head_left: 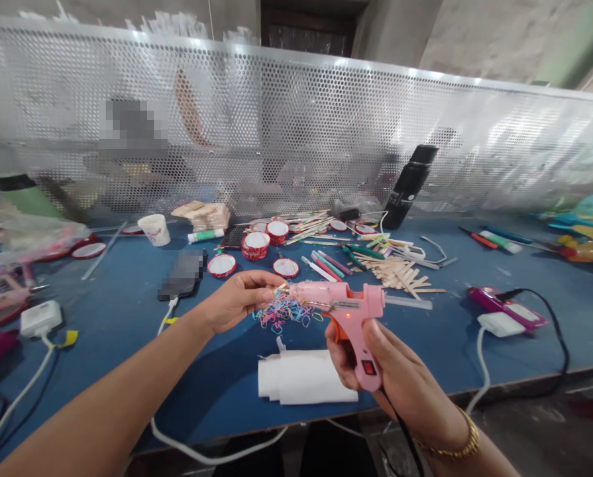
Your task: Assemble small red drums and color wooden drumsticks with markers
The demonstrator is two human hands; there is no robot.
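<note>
My right hand (400,371) grips the handle of a pink hot glue gun (338,298), fingers near its orange trigger. A small light glows on its side, and a clear glue stick (408,303) sticks out of the back. The nozzle points left at the fingertips of my left hand (241,298). Those fingers are pinched on something small and pale, too hidden to name. Below the nozzle lies a heap of coloured small rubber bands (286,313). A white roll (301,377) of paper or cloth lies nearer me, partly behind the right hand.
Red-rimmed round pieces (255,244), marker pens (326,264) and wooden sticks (398,273) lie across the blue table (132,351). A phone (183,275), paper cup (154,230) and black bottle (409,189) stand around them. A purple power strip (509,308) trails cables at right. Perforated metal (296,119) closes the back.
</note>
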